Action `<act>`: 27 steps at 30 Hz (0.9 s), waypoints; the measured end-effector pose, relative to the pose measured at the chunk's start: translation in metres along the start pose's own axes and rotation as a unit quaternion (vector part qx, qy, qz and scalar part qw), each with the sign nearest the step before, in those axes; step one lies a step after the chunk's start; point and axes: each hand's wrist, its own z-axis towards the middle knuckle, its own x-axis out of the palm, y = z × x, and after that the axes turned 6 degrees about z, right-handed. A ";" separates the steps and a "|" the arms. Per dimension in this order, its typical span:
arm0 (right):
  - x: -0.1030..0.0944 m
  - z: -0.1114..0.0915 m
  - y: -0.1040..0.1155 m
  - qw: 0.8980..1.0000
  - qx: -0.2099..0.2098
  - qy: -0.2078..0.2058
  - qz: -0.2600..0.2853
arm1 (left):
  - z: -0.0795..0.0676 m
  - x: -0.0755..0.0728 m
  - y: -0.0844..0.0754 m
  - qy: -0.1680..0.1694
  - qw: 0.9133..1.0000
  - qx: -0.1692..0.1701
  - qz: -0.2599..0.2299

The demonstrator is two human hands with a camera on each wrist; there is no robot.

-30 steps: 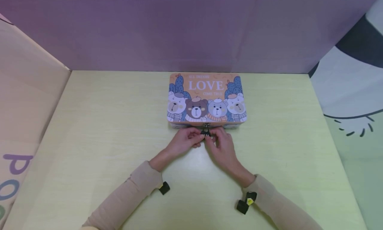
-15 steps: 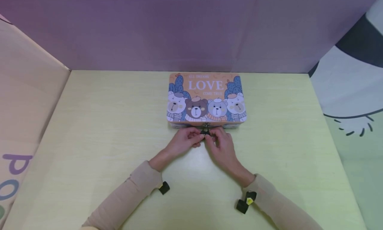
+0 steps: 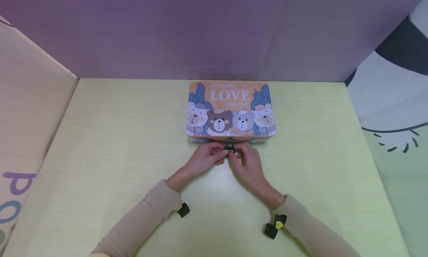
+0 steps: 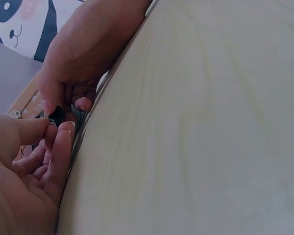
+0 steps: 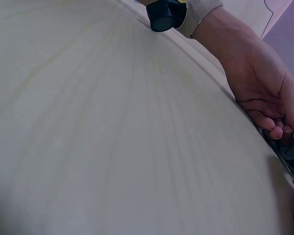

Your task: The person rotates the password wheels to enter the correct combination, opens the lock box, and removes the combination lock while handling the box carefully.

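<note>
A tin box (image 3: pixel 230 95) with bears, cacti and the word LOVE on its lid stands closed at the back of the table. At the metal clasp (image 3: pixel 230 140) on its front hangs a small black combination padlock (image 3: pixel 229 149). My left hand (image 3: pixel 205 159) pinches the padlock's left side between thumb and fingers. From the right, my right hand (image 3: pixel 249 167) pinches its other side, with the thumb at the near face. In the left wrist view the padlock (image 4: pixel 55 116) sits between both hands' fingertips, partly covered. The digits are too small to read.
The pale wood-grain table (image 3: pixel 117 138) surrounds the box on the left, right and front. A purple wall panel (image 3: pixel 214 34) rises directly behind the box. Small black cameras (image 3: pixel 271 231) sit at both wrists.
Both hands keep their places at the padlock, and the box has not moved. White marks on the padlock's face show more plainly now than half a second ago.
</note>
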 end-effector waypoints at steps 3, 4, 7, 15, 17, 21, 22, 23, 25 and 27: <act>0.000 0.000 -0.001 1.000 -0.003 0.001 -0.004 | 0.000 0.000 0.000 -0.001 1.000 0.001 0.002; 0.000 0.000 -0.001 1.000 -0.003 0.002 -0.006 | 0.000 0.000 0.000 -0.001 1.000 0.002 0.002; 0.000 0.000 -0.002 1.000 -0.004 0.003 -0.009 | 0.000 0.000 0.000 -0.002 1.000 0.002 0.005; 0.000 0.000 -0.004 1.000 -0.004 0.001 0.006 | -0.001 0.001 -0.002 -0.004 1.000 -0.004 0.005; -0.001 -0.001 -0.004 1.000 0.004 -0.003 0.023 | -0.001 0.000 -0.002 -0.004 1.000 -0.008 0.003; -0.003 -0.002 -0.003 0.998 0.026 -0.012 0.058 | -0.001 0.000 -0.003 -0.004 1.000 -0.010 -0.006; -0.003 -0.002 -0.002 0.997 0.031 -0.013 0.066 | -0.002 0.000 -0.003 -0.003 1.000 -0.010 -0.009; -0.003 -0.002 -0.001 0.997 0.033 -0.013 0.071 | -0.002 -0.001 -0.003 -0.002 1.000 -0.009 -0.013; -0.004 -0.002 0.001 0.996 0.038 -0.014 0.078 | -0.002 -0.001 -0.003 0.002 1.000 -0.009 -0.021; -0.004 -0.002 0.002 0.996 0.039 -0.014 0.080 | -0.002 -0.001 -0.002 0.006 1.000 -0.006 -0.025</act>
